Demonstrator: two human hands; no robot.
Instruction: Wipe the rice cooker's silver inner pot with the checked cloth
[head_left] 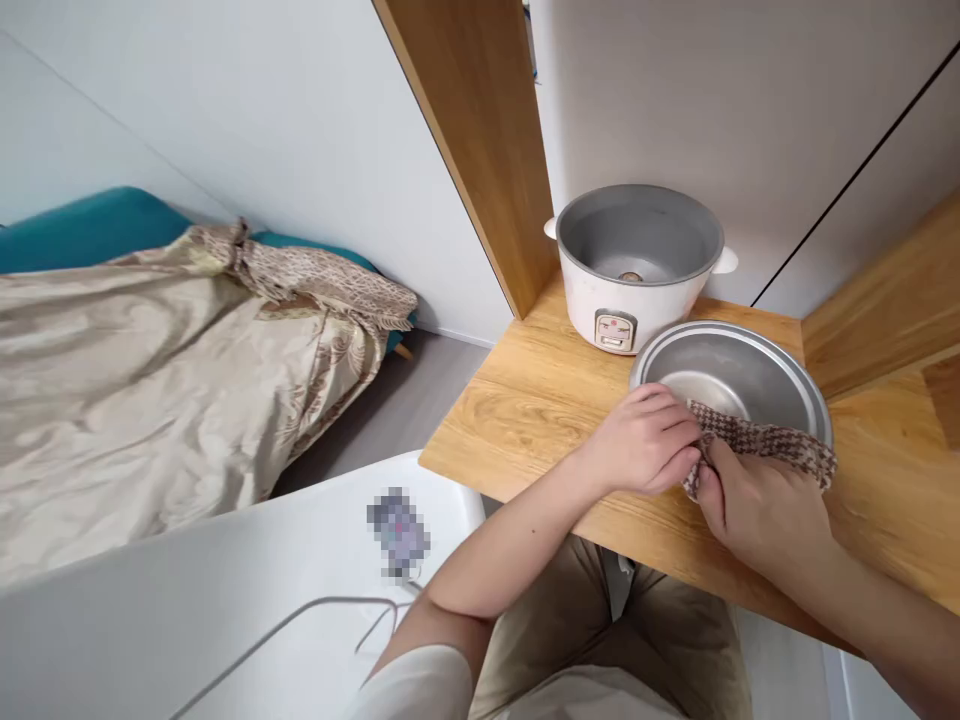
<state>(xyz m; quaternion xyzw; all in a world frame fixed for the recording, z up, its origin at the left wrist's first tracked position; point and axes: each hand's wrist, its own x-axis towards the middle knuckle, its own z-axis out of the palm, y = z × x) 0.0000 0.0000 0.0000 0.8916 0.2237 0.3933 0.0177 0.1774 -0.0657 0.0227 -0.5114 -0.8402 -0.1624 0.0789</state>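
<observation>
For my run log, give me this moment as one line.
left hand: grips checked cloth | right hand: grips same cloth | cloth: draped over metal inner pot rim | rice cooker: empty, behind pot | surface: wooden counter

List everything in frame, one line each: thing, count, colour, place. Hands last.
rice cooker body: 1, white with grey inside, no lid or pot in it, back of the wooden counter
inner pot: 1, silver metal, on the counter in front of the cooker
cloth: 1, brown and white houndstooth, draped over the pot's near rim
wooden counter: 1, light oak, right half of the view
bed cover: 1, beige and gold, on a teal bed at left
white table: 1, bottom left, with a grey cable lying on it
left hand: 1, gripping the cloth at the pot's rim
right hand: 1, gripping the cloth beside the left
</observation>
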